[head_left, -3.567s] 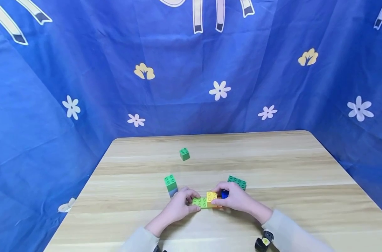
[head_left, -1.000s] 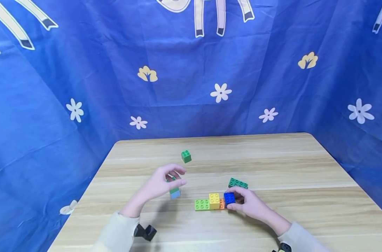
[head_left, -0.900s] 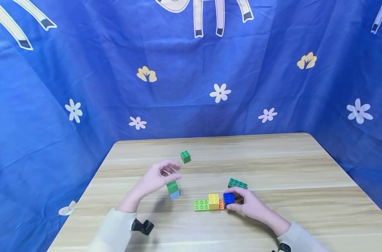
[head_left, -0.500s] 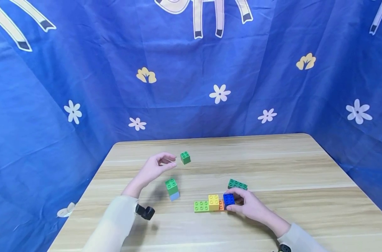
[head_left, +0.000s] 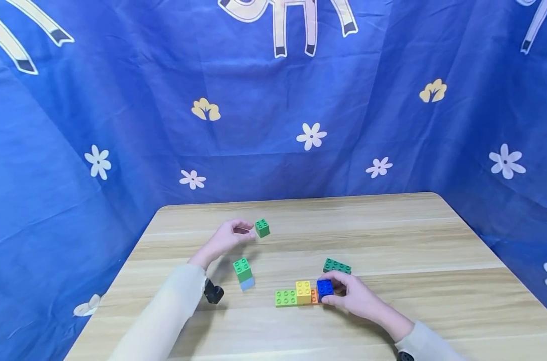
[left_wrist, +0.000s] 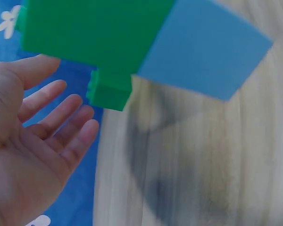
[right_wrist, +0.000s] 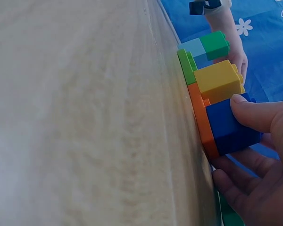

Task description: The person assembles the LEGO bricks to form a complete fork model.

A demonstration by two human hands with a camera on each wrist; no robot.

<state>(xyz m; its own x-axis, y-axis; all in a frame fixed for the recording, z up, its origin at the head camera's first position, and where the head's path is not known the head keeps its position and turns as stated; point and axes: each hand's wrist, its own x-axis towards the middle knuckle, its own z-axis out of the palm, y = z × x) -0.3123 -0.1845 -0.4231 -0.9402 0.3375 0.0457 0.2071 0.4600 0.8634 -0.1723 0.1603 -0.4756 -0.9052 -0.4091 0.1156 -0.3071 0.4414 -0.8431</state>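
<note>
My right hand [head_left: 356, 298] pinches a dark blue toy brick [head_left: 325, 289] between thumb and fingers. That brick sits on an orange brick [right_wrist: 203, 122], beside a yellow brick [head_left: 303, 291] that bridges onto a lime-green brick [head_left: 285, 298]. Farther back, my left hand [head_left: 223, 238] has its fingers spread and loosely bent, right beside a small green brick [head_left: 262, 228]; in the left wrist view a gap shows between the fingers and that brick [left_wrist: 112, 94]. Nothing is in the left hand.
Between the hands stands a green brick [head_left: 242, 269] stacked on a light blue one [head_left: 247, 284]. Behind the right hand lies a dark green brick [head_left: 336, 265], partly hidden. The wooden table [head_left: 390, 225] ends at a blue patterned cloth [head_left: 255, 150].
From beside the row of bricks, my left hand has moved away and back to the small green brick. My right hand has shifted from the yellow brick to the dark blue one and stays there.
</note>
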